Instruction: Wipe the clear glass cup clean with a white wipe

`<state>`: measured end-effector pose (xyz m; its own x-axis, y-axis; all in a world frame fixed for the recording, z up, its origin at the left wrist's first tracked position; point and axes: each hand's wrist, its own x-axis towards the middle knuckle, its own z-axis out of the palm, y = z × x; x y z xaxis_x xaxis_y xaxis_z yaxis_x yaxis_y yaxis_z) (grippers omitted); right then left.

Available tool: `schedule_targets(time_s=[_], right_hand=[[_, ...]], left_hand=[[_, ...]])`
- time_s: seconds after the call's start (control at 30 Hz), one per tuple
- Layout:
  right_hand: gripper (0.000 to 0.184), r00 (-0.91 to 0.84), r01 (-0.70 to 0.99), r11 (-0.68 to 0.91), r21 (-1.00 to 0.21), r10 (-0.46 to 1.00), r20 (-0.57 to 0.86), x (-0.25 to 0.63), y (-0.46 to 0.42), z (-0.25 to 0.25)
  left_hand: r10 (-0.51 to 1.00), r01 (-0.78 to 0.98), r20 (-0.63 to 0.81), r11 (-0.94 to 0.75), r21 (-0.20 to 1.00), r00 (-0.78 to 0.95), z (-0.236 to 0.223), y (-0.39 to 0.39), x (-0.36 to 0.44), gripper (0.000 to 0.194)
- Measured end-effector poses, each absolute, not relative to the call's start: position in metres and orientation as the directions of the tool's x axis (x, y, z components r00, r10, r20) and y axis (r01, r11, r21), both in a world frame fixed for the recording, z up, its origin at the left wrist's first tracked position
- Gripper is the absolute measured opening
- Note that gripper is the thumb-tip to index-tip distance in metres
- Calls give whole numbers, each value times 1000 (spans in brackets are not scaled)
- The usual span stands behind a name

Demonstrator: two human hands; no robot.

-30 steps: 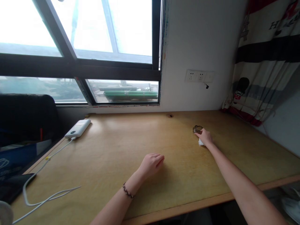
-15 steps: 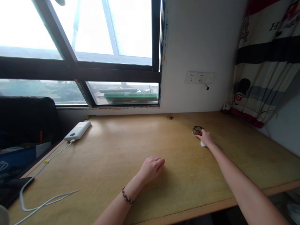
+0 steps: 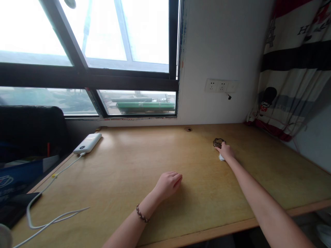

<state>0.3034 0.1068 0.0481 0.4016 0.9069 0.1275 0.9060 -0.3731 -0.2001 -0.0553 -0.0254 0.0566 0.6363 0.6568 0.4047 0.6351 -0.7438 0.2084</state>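
Here at the right of the frame, just below mid-height, sits a small dark brown ring-like object (image 3: 219,142), on or just above the tabletop, its material too small to make out. The right hand (image 3: 226,151) has it: thumb and fingers grasp its near edge. Right below those fingers peeks a crumpled white scrap of soft-looking material (image 3: 221,157); whether it is gripped or simply lying there, I can't tell.

Over to the lower middle, and the left hand (image 3: 169,184) is well apart from that, back of the hand up, fingers together and curving down. Its palm side is hidden, so I can't call it clenched or loose. A brown braided bracelet (image 3: 142,213) rings that wrist.

Underneath it all spreads the yellowish wooden table (image 3: 129,155). Out on its left side, a white rectangular power bank (image 3: 88,143) lies with a thin white cable (image 3: 68,165) plugged into its near end, trailing to the lower left. Beyond, a dark-framed window (image 3: 129,81) fills the upper left, and a patterned curtain (image 3: 287,69) hangs upper right.
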Motion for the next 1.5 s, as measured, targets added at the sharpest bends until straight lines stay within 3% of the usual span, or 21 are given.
schedule_targets(time_s=[0.23, 0.3, 0.37, 0.43, 0.53, 0.6, 0.8, 0.97, 1.13, 1.3, 1.5], right_hand=[[58, 489, 859, -440, -260, 856, 168, 274, 89, 72], [62, 526, 783, -371, -500, 824, 212, 244, 74, 80], [58, 444, 539, -186, -821, 892, 89, 204, 56, 86], [52, 224, 104, -108, -989, 971, -83, 162, 37, 87], [40, -107, -389, -172, -905, 984, -141, 109, 13, 84], [37, -228, -524, -234, -819, 965, -129, 88, 3, 82], [35, -325, -523, -256, -813, 942, -87, 77, -8, 71], [23, -135, -504, -208, -838, 978, -162, 88, 3, 53], [18, 65, -560, -142, -817, 975, -214, 99, 12, 49], [20, 36, -532, -158, -832, 977, -209, 103, 10, 53], [37, -17, -419, -191, -888, 979, -203, 105, 11, 55]], left_hand=[[680, 603, 410, -732, 318, 609, 58, -26, -57, 26], [719, 566, 413, -695, 443, 559, 56, -27, -54, 25], [794, 478, 403, -599, 642, 454, 54, -27, -50, 21], [876, 302, 344, -448, 842, 339, 53, -26, -46, 23], [945, 27, 223, -236, 971, 239, 54, -21, -44, 37], [970, -62, 171, -163, 985, 170, 56, -18, -46, 37], [998, -153, 61, -58, 986, 14, 58, -10, -60, 31], [1000, -218, -19, 21, 976, 13, 59, -5, -67, 30], [997, -299, 5, -26, 954, -72, 63, -5, -75, 33], [994, -272, -8, -22, 962, -108, 65, -2, -78, 37], [998, -230, 0, -15, 973, -65, 61, 3, -79, 37]])
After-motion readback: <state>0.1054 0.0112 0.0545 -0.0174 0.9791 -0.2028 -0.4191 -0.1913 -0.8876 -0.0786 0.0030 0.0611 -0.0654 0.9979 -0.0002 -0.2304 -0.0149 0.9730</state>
